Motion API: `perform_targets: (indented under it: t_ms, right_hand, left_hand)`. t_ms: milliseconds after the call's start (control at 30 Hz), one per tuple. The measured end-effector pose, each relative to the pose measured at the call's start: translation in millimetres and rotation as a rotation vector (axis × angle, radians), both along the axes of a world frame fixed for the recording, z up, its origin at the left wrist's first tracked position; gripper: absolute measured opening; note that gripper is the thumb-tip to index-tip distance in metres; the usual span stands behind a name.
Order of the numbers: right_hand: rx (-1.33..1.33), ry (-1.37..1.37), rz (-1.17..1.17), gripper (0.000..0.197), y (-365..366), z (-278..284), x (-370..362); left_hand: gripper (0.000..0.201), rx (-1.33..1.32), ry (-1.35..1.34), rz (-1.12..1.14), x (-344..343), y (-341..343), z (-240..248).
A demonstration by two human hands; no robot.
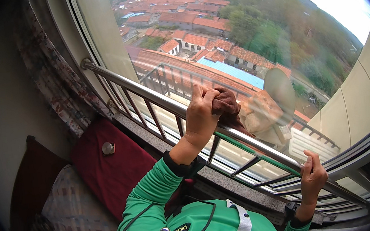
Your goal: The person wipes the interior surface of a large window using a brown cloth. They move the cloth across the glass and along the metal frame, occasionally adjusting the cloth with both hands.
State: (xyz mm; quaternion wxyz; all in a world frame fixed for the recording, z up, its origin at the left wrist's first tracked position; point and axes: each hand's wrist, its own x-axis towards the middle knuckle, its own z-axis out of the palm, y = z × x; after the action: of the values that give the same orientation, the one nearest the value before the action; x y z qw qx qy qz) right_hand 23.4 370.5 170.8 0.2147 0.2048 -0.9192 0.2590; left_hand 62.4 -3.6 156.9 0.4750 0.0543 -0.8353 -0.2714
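Note:
My left hand is closed round a bunched brown cloth, just above the middle of a shiny metal railing. Part of the cloth hangs down over the rail on the window side. Further along to the right, my right hand grips the top bar of the same railing, its fingers curled round the metal. Beyond the railing stands the window glass, with faint reflections on it.
A dark red cloth-covered surface at the left bears a small round object. A floral curtain hangs beside the window. Below the railing runs a speckled stone sill. Outside are a satellite dish and red roofs.

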Motion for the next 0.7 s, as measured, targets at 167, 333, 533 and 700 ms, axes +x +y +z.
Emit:
perform_targets:
  t_ms: [167,333,533,700]
  right_hand:
    - [-0.025,0.03,-0.002,0.021,-0.4,-2.0,0.1]
    - [-0.077,0.046,-0.001,0.02,-4.3,-2.3,0.0]
    - [-0.078,0.03,-0.014,0.02,-3.8,-2.4,1.2]
    - [-0.045,0.018,-0.052,0.02,-4.4,-2.6,1.3]
  left_hand:
    - [0.031,0.131,0.075,0.282,1.9,-70.5,22.7]
    - [0.041,-0.002,0.057,0.225,2.1,-28.2,12.0]
    - [0.033,0.076,0.036,0.058,1.6,-54.5,10.6]
    - [0.027,0.209,0.073,0.306,6.2,-78.2,31.4]
